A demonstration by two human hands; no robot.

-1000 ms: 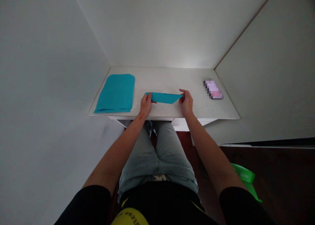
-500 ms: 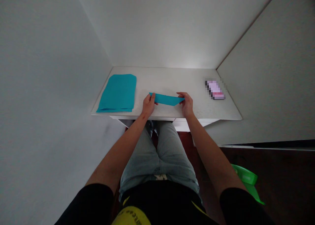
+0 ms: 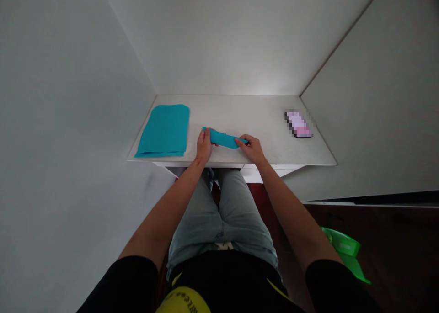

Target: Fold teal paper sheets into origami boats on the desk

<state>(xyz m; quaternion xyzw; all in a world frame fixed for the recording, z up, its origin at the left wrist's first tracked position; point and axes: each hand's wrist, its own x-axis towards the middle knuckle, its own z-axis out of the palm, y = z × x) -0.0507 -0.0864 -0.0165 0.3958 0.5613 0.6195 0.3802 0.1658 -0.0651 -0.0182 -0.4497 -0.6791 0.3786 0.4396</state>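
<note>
A narrow folded strip of teal paper (image 3: 223,139) stretches between my two hands, just above the near part of the white table. My left hand (image 3: 205,145) is closed on its left end, thumb on top. At the right end my right hand (image 3: 251,147) pinches the strip, with the thumb across its upper face. The strip slopes slightly down to the right, and its left corner sticks out past my left thumb. To the left of my left hand lies a stack of teal paper sheets (image 3: 165,130), flat on the table.
A phone with a blurred screen (image 3: 299,124) lies at the right end of the white table (image 3: 240,109). Walls close in the table at the back and on both sides. A green plastic object (image 3: 343,246) is on the dark floor at the lower right.
My right hand has shifted left along the strip, and its thumb now presses on top. Both the strip and my left hand have moved slightly left.
</note>
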